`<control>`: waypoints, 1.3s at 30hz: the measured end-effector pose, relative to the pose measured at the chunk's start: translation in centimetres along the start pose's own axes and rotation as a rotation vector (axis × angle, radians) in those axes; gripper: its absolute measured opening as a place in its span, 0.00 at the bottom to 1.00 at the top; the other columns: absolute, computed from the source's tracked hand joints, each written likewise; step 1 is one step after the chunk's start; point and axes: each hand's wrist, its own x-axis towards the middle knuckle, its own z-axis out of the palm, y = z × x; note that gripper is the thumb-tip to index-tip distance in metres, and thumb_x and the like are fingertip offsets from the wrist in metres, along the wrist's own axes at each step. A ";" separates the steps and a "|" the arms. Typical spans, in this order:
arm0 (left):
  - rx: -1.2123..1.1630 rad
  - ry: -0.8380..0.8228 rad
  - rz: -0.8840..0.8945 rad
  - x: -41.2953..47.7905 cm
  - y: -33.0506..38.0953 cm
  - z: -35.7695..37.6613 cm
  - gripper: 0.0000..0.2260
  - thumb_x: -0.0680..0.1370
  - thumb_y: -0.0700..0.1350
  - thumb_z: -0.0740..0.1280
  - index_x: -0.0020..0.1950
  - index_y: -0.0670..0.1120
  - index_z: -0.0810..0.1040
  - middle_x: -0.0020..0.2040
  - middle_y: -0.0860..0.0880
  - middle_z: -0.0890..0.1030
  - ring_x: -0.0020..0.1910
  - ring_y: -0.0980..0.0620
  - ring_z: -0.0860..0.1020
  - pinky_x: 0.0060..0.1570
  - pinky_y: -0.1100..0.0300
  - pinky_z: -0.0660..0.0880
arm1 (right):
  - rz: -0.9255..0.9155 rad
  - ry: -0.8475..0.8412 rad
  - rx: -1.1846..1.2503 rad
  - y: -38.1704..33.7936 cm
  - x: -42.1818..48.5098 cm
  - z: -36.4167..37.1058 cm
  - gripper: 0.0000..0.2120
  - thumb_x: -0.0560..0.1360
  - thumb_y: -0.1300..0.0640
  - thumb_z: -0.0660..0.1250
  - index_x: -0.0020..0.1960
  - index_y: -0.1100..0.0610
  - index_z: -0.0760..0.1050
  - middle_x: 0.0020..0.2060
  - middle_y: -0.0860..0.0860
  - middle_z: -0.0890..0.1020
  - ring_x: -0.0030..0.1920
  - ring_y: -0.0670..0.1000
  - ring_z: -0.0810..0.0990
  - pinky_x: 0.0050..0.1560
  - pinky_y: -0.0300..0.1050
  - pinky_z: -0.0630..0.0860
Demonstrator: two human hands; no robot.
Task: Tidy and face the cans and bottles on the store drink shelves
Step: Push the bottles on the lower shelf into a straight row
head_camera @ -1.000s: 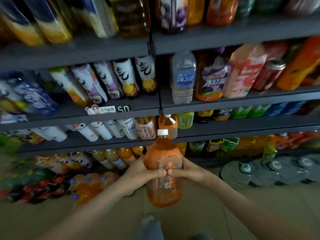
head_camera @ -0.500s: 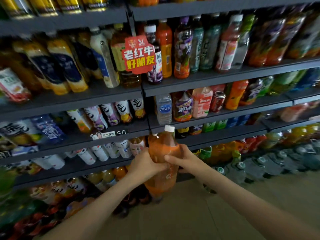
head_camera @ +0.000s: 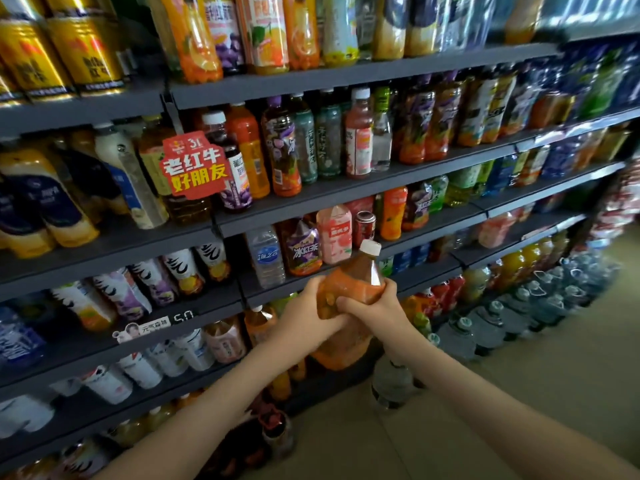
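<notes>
Both the left hand (head_camera: 306,315) and right hand (head_camera: 375,306) grip the big orange bottle (head_camera: 346,296) (tilted, looks heavy), so a slip could knock the nearby shelf (head_camera: 346,284) bottles over.

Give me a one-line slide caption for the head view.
Left hand and right hand grip a tilted, white-capped orange bottle before stocked drink shelves.

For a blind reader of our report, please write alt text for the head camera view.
A left hand and a right hand hold a large orange bottle with a white cap, tilted, before dark store shelves full of drink bottles and cans. Water jugs stand on the floor at right.
</notes>
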 end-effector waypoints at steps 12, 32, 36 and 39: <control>0.060 -0.012 -0.138 8.5 5.8 13.4 0.29 0.76 0.54 0.68 0.73 0.49 0.62 0.70 0.50 0.70 0.65 0.52 0.71 0.61 0.58 0.71 | -0.047 0.063 -0.246 1.5 6.7 -18.1 0.52 0.51 0.38 0.78 0.67 0.45 0.54 0.63 0.51 0.68 0.63 0.54 0.70 0.61 0.59 0.73; 0.175 0.524 -0.126 10.6 5.6 7.0 0.24 0.78 0.50 0.65 0.72 0.50 0.65 0.68 0.52 0.71 0.65 0.55 0.71 0.60 0.66 0.67 | -0.363 -0.053 -0.260 -6.5 13.8 -14.6 0.53 0.57 0.42 0.79 0.73 0.49 0.53 0.66 0.52 0.66 0.66 0.55 0.67 0.63 0.60 0.71; 0.233 0.593 -0.092 11.3 5.0 2.6 0.24 0.79 0.50 0.64 0.74 0.50 0.62 0.70 0.51 0.69 0.66 0.54 0.70 0.56 0.69 0.65 | -0.383 -0.057 -0.213 -9.5 15.0 -10.9 0.59 0.48 0.33 0.76 0.72 0.48 0.53 0.65 0.51 0.68 0.65 0.55 0.69 0.63 0.60 0.72; 0.278 0.615 -0.071 11.9 4.1 -0.2 0.25 0.79 0.51 0.63 0.74 0.49 0.61 0.70 0.50 0.69 0.63 0.53 0.72 0.51 0.67 0.67 | -0.423 -0.052 -0.148 -11.3 15.9 -8.4 0.57 0.51 0.36 0.77 0.72 0.49 0.53 0.65 0.51 0.68 0.65 0.54 0.70 0.63 0.58 0.72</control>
